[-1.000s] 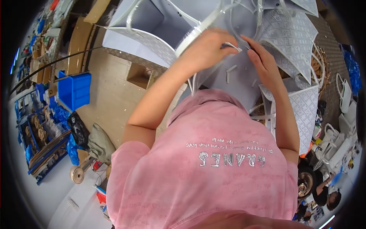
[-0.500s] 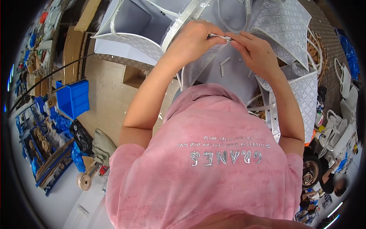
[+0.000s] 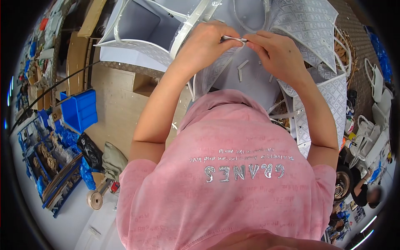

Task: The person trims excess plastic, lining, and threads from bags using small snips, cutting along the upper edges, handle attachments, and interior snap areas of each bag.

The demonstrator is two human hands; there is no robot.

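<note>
My left hand (image 3: 207, 45) and my right hand (image 3: 280, 53) meet over a grey surface, fingertips almost touching. Pinched between them is a thin white strip (image 3: 231, 38), its far details hidden by the fingers. A white patterned bag (image 3: 139, 46) with a grey lining gapes beside my left hand, its handle (image 3: 194, 20) wrapped in clear plastic. Under my hands, short white strip pieces (image 3: 243, 64) lie on the grey surface (image 3: 227, 79). Near my right wrist are another patterned white bag piece (image 3: 306, 21) and a patterned bag (image 3: 321, 110).
A blue crate (image 3: 80, 110) rests on the floor to the left, near cardboard (image 3: 78, 62) and a rack of materials (image 3: 52, 162). White bags (image 3: 362, 133) are piled at the far right. Another person (image 3: 364, 189) is at the lower right.
Both hands have shifted slightly left in view, still pinching the white strip. The strip looks turned a little between the fingertips.
</note>
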